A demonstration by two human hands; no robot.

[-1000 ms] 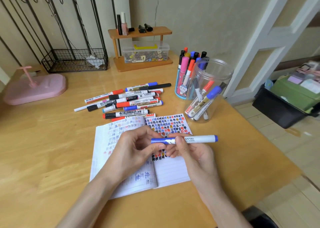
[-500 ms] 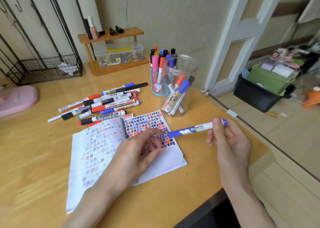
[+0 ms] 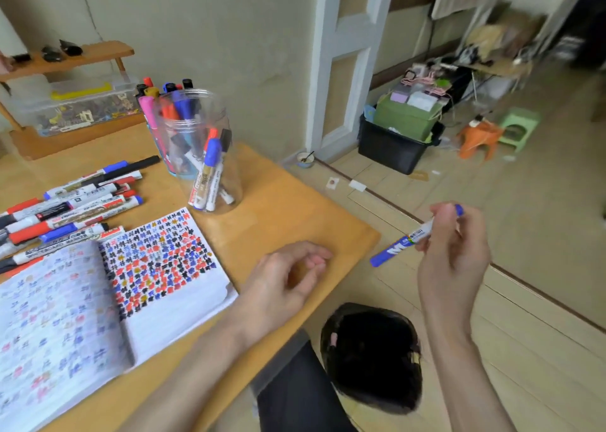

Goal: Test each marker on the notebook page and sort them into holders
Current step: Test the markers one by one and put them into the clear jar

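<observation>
My right hand (image 3: 454, 254) holds a blue capped marker (image 3: 398, 244) out past the table's right edge, above the floor. Resting on the table near its right corner, my left hand (image 3: 285, 280) is loosely curled and holds nothing. The open notebook (image 3: 183, 287) lies to the left, its right page covered in coloured test marks. A clear plastic jar (image 3: 200, 149) holding a few markers stands behind the notebook. Behind the jar a second holder (image 3: 154, 116) is packed with upright markers. A row of loose markers (image 3: 72, 208) lies at the left.
A wooden shelf (image 3: 65, 60) with a clear box stands at the back left. On the floor to the right are a black bin (image 3: 390, 149), a green box, small stools and a black bag (image 3: 370, 356) beside the table corner.
The view has swung right. My right hand carried the blue marker away from the notebook and off the table edge. My left hand let go of it and slid right onto the bare table.
</observation>
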